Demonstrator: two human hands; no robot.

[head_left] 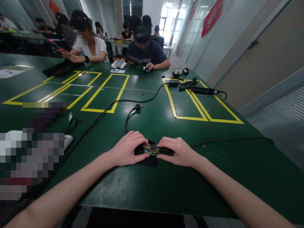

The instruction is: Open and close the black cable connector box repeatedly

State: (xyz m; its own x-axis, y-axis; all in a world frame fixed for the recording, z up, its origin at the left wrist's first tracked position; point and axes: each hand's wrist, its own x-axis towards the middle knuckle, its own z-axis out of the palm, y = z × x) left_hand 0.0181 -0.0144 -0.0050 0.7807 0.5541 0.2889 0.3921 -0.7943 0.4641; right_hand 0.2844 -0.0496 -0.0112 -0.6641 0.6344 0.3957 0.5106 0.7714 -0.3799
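Observation:
Between my two hands, close to the table's near edge, is a small green circuit board (148,151) with copper coils and coloured wires. My left hand (130,148) grips its left end, thumb below and fingers above. On the opposite end, my right hand (177,151) pinches the board the same way, beside a black cable (220,139) that runs off to the right. Under the board lies a dark flat piece (149,162), partly hidden by my hands. A black power plug (137,107) rests just beyond my left hand, its cord running back toward the board.
A long black cable (118,101) crosses the green table (104,190) to a black adapter (174,84). Black tool-like items (201,91) lie at the right among yellow tape outlines (190,119). A person (148,53) in a dark shirt sits opposite; another (95,47) wears white.

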